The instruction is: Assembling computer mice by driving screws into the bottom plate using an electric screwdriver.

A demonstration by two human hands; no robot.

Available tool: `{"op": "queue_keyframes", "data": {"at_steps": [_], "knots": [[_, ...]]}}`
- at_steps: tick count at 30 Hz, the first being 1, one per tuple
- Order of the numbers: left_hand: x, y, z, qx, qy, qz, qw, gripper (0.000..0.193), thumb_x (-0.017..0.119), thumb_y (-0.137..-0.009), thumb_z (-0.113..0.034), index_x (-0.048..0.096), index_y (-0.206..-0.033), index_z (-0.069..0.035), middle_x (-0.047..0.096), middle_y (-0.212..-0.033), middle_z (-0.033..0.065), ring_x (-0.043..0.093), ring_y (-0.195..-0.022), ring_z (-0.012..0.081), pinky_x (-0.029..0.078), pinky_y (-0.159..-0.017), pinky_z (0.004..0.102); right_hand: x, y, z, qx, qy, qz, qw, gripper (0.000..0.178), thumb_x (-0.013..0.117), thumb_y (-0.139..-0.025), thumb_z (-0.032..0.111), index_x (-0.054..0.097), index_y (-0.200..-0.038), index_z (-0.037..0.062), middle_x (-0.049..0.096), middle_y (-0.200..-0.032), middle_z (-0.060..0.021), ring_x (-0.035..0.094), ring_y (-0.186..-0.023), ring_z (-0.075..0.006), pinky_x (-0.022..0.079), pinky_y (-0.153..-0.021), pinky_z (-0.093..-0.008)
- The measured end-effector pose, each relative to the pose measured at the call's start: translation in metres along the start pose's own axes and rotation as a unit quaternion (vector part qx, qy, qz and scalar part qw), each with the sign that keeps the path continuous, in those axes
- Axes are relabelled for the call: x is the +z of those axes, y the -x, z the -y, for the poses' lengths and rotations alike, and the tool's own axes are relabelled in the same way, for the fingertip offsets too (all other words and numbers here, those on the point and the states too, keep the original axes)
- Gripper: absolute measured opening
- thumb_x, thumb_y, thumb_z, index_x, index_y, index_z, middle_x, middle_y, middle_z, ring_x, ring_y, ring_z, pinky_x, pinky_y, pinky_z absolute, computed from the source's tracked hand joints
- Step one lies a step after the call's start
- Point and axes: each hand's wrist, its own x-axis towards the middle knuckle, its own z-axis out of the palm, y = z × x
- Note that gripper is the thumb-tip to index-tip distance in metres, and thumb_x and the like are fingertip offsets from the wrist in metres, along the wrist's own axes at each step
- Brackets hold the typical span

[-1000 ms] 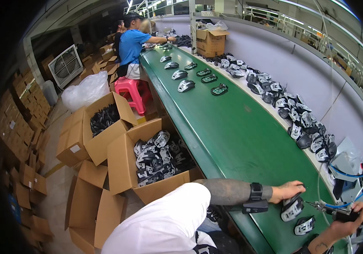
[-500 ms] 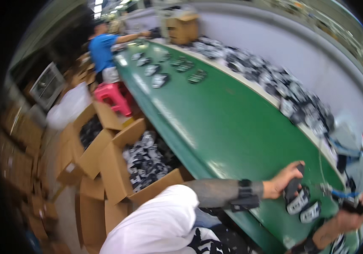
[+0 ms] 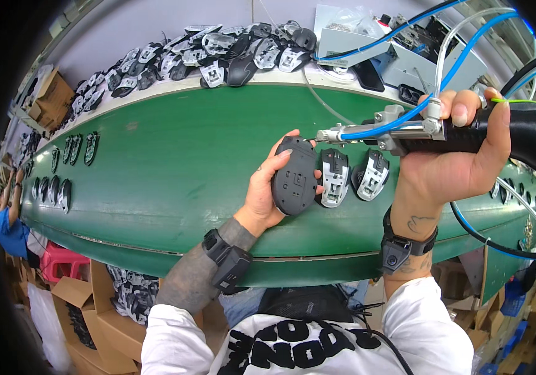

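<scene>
Well, from up by the person's head, I see the left hand pinching a black computer mouse, flat bottom side up, with the thumb on its left edge and the other fingers tucked behind. The mouse is over the green belt, just left of two half-built mice with no tops on. It looks light to me, made of hard plastic that won't squish. I think the smooth shell might slide a little, so the long sides seem the best place to hold it. I'd keep fingers off the little holes in the bottom, and I'd guess a hard drop could crack it.

The right hand is wrapped around a power screwdriver, with its thumb sticking up. That tool looks much heavier, so its fat black body is the good spot to grab. Its tip points at the mouse's top end, but I can't tell if they touch.
</scene>
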Motion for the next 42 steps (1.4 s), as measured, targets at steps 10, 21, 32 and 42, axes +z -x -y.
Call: {"op": "queue_keyframes", "data": {"at_steps": [10, 21, 32, 42], "knots": [[0.006, 0.011, -0.003, -0.016, 0.006, -0.005, 1.000, 0.052, 0.046, -0.086, -0.023, 0.030, -0.134, -0.014, 0.047, -0.109, 0.0124, 0.056, -0.089, 0.0257, 0.052, -0.074, 0.0440, 0.005, 0.007, -0.003, 0.020, -0.009, 0.024, 0.999, 0.023, 0.049, -0.087, 0.030, 0.049, -0.094, 0.0078, 0.046, -0.063, -0.0029, 0.048, -0.058, -0.0155, 0.042, -0.056, -0.0281], [-0.007, -0.003, -0.016, 0.058, -0.049, -0.135, 0.988, 0.049, 0.052, -0.084, -0.026, 0.039, -0.128, -0.013, 0.050, -0.103, 0.0081, 0.056, -0.085, 0.0218, 0.052, -0.072, 0.0420, 0.002, -0.002, 0.001, 0.012, 0.008, -0.028, 0.999, 0.024, 0.052, -0.086, 0.028, 0.051, -0.093, 0.0050, 0.047, -0.063, -0.0044, 0.047, -0.058, -0.0163, 0.040, -0.054, -0.0272], [-0.005, 0.003, -0.010, 0.051, -0.036, -0.060, 0.996, 0.048, 0.045, -0.085, -0.032, 0.040, -0.128, -0.011, 0.055, -0.109, 0.0130, 0.058, -0.094, 0.0278, 0.049, -0.079, 0.0473, 0.000, -0.001, -0.010, -0.007, 0.021, -0.003, 1.000, 0.024, 0.052, -0.086, 0.028, 0.052, -0.094, 0.0050, 0.047, -0.062, -0.0050, 0.049, -0.058, -0.0180, 0.041, -0.054, -0.0296], [0.000, 0.002, -0.012, 0.045, -0.019, -0.014, 0.999, 0.049, 0.045, -0.086, -0.026, 0.035, -0.131, -0.011, 0.050, -0.110, 0.0104, 0.057, -0.091, 0.0253, 0.050, -0.077, 0.0458, 0.004, 0.001, -0.014, -0.007, 0.031, 0.005, 0.999, 0.024, 0.052, -0.086, 0.027, 0.050, -0.093, 0.0050, 0.047, -0.062, -0.0050, 0.048, -0.058, -0.0176, 0.041, -0.054, -0.0287]]}}
